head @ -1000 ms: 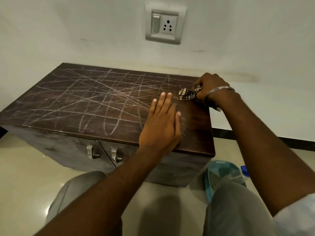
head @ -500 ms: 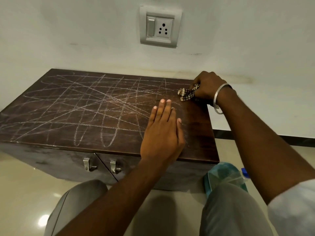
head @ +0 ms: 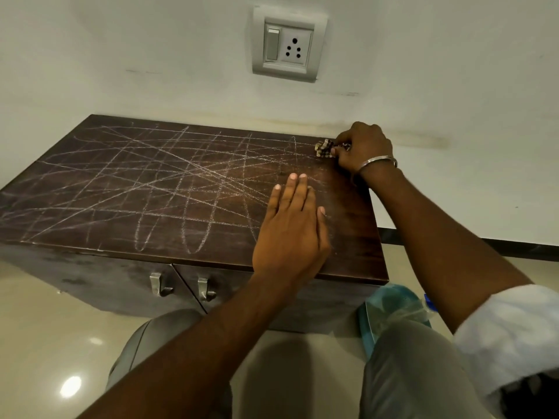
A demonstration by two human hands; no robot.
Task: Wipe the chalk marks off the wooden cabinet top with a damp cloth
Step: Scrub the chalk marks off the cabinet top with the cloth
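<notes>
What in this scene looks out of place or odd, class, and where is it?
White chalk marks, crossing lines and loops, cover most of the dark wooden cabinet top. The right hand holds a checked cloth at the far right corner; the left hand lies flat.

Open surface (head: 127, 189) is seen left of both hands; the wall (head: 181, 86) closes off room just behind the right hand (head: 361, 149).
</notes>
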